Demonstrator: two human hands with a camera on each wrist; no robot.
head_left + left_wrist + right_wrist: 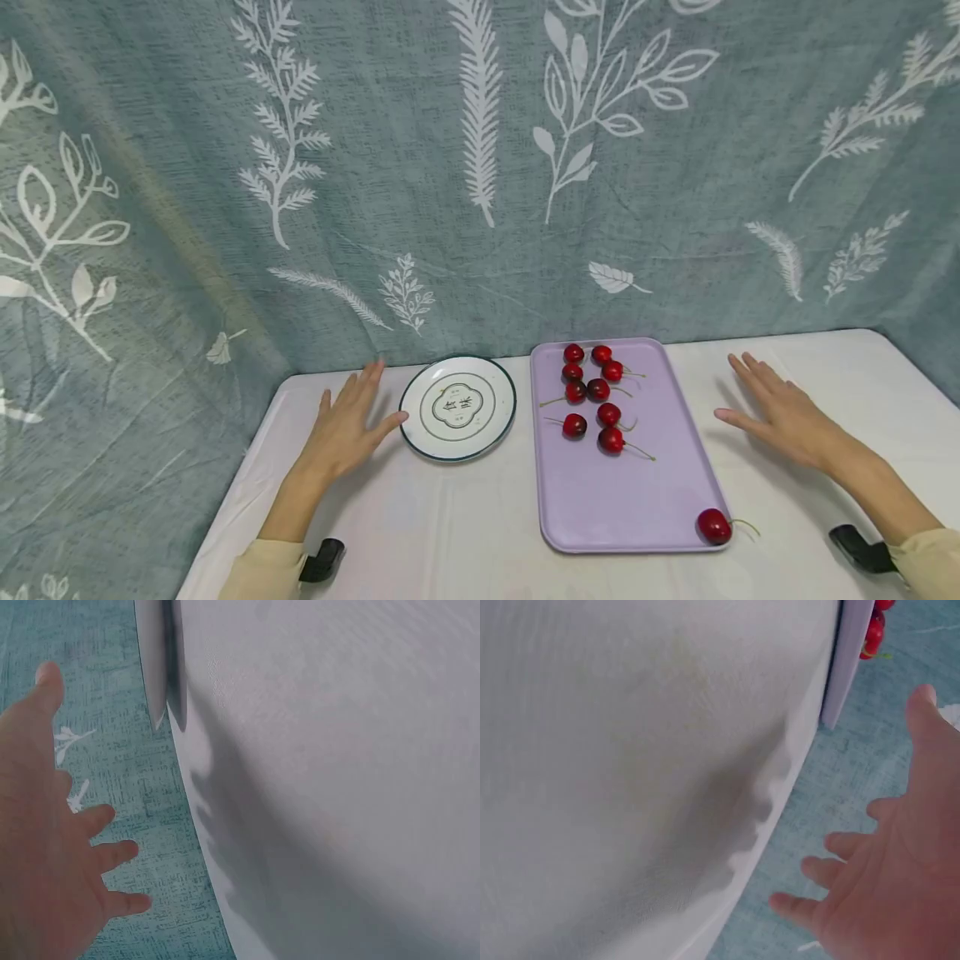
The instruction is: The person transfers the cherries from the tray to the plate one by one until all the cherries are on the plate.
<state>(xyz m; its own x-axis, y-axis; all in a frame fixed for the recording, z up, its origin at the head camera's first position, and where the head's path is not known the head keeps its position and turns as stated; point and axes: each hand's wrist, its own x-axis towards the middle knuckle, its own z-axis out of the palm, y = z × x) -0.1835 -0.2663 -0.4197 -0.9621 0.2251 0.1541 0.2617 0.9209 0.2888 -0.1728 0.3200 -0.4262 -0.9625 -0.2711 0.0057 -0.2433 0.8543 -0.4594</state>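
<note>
My left hand (347,435) is held with fingers spread just left of a round white plate (483,442) with a dark rim and printed centre. Its thumb overlaps the plate's left edge in the head view; the left wrist view shows the hand (52,847) above the cloth, holding nothing. To the right of a purple tray (630,508), my right hand (791,421) is likewise spread and holds nothing. Several dark red cherries (609,414) with stems lie on the tray's far half. One larger-looking cherry (714,527) sits at its near right corner, stem over the rim.
A white cloth (450,525) covers the table. Behind it hangs a blue-green curtain (420,167) with white leaf prints, which also runs along the left side. A dark wrist device (322,560) is at the left cuff, and another dark device (861,550) at the right.
</note>
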